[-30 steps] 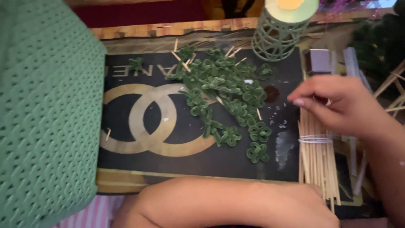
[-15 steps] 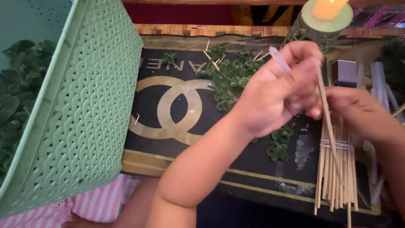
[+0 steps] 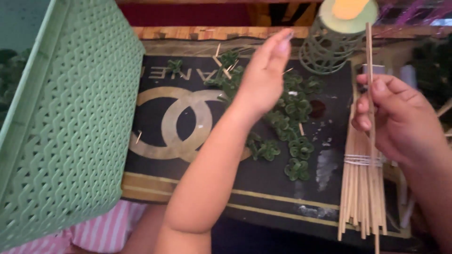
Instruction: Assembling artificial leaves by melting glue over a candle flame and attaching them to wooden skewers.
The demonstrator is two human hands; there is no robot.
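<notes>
While right hand (image 3: 400,117) pinches thin wooden stick (image 3: 369,56), left hand (image 3: 263,77) flat.

The basket (image 3: 70,141) is pale mint green with a woven wave pattern. The black board (image 3: 202,188) carries gold interlocked rings and gold stripes along its near edge. Dark green little flowers (image 3: 287,117) lie on it. The sticks (image 3: 360,188) are pale tan, bound with white thread. Below the board's near left corner shows pink-and-white striped cloth (image 3: 108,235).
</notes>
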